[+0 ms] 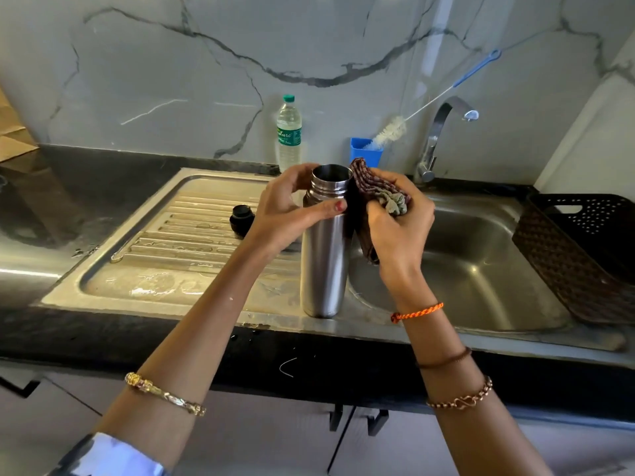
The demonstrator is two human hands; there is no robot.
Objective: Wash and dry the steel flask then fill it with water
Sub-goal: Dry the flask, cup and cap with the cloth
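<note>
Steel flask [323, 255] is standing upright and uncapped on the sink ledge, the left hand [285, 207] curling round its neck to steady it while the right hand [398, 218] is gripping a bunched checked cloth [369, 197] against its side, drying it; black cap [241, 217] is waiting on the drainboard [165, 242].

A dark woven basket [577, 266] fills the right edge. At upper centre stands a plastic water bottle [289, 132] (green cap), near a blue holder [365, 152] with a bottle brush [390, 131] leaning out of it.
</note>
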